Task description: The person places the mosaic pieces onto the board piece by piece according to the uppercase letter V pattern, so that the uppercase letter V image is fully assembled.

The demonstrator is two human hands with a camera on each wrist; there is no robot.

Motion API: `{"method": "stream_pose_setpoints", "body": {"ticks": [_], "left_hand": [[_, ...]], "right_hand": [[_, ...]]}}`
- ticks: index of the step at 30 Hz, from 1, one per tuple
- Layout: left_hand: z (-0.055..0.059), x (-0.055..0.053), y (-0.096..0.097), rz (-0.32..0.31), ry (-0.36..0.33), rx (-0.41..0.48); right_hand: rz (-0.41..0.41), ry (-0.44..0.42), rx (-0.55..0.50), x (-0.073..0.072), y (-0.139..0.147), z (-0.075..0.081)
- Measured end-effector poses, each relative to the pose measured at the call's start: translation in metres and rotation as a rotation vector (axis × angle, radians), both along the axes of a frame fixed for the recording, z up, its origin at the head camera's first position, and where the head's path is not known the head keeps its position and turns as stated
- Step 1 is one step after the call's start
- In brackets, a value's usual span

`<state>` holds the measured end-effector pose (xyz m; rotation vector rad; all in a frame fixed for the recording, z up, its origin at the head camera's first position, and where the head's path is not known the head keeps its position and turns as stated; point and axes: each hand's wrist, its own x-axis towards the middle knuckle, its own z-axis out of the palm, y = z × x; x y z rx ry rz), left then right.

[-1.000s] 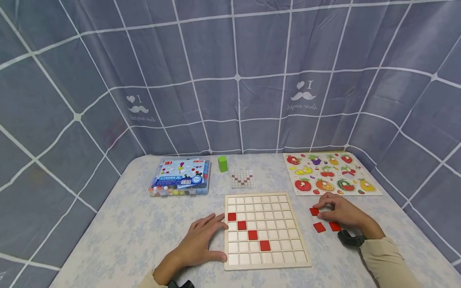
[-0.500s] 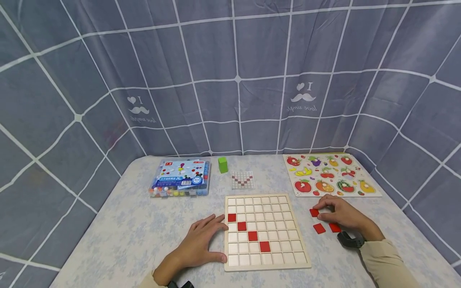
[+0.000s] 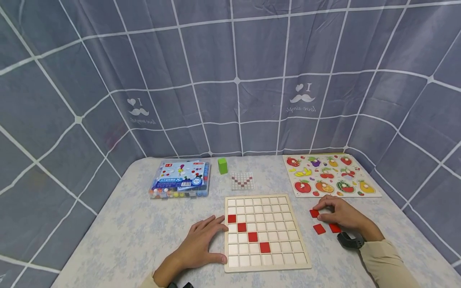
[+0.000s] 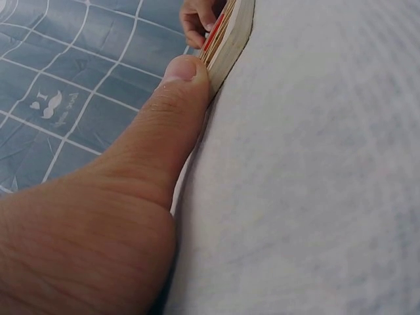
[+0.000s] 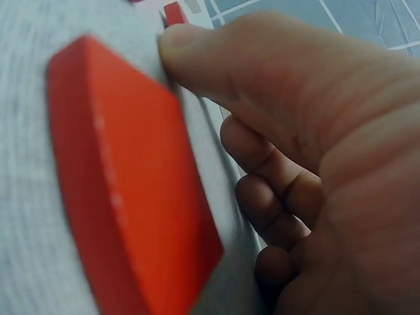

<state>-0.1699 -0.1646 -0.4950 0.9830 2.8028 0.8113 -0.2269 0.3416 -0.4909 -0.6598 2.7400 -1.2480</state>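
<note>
Red tiles (image 3: 253, 237) fill 4 cells of the board (image 3: 268, 269); 3 lie right of it. The left hand (image 3: 201, 245), loosely spread, touches its left side. The right hand (image 3: 340, 212) bends at the far loose tile (image 3: 313, 214), grip unclear; only its wrist view shows 3 curled fingertips (image 5: 257, 200).

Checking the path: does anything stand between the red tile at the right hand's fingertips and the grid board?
Nothing visible does: only tablecloth shows between the far red tile and the grid board. Two other red tiles lie off that line; the left hand is at the board's opposite side.
</note>
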Motion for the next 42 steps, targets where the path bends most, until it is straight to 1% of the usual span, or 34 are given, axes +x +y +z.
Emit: {"method": "stream_pose_setpoints", "body": {"ticks": [4,7,9,12,15,20,27,30,34,42], "left_hand": [[0.0,0.0,0.0,0.0,0.004,-0.006],[0.0,0.0,0.001,-0.001,0.008,-0.004],[0.0,0.0,0.001,0.0,0.01,-0.003],[0.0,0.001,0.0,0.003,0.005,-0.004],[-0.002,0.002,0.0,0.01,-0.001,-0.01],[-0.005,0.0,0.0,0.01,0.001,-0.013],[-0.004,-0.001,0.0,0.001,0.012,-0.001],[-0.005,-0.002,0.0,-0.003,0.02,0.01],[-0.004,-0.002,0.0,-0.005,0.014,0.012],[-0.003,-0.001,0.0,-0.001,-0.002,-0.006]], "right_hand": [[-0.003,-0.016,0.0,0.0,0.0,0.003],[-0.026,-0.028,-0.007,0.0,-0.002,0.005],[-0.04,-0.033,-0.008,0.0,-0.004,0.006],[-0.038,-0.037,0.0,0.001,-0.012,0.007],[0.01,-0.036,0.002,0.003,-0.023,0.007],[0.096,-0.014,-0.044,0.006,-0.048,0.009],[0.25,0.099,-0.082,0.014,-0.088,0.012],[0.29,0.121,-0.084,0.018,-0.102,0.013],[0.309,0.133,-0.071,0.023,-0.115,0.014],[0.296,0.06,-0.023,0.035,-0.134,0.017]]}}
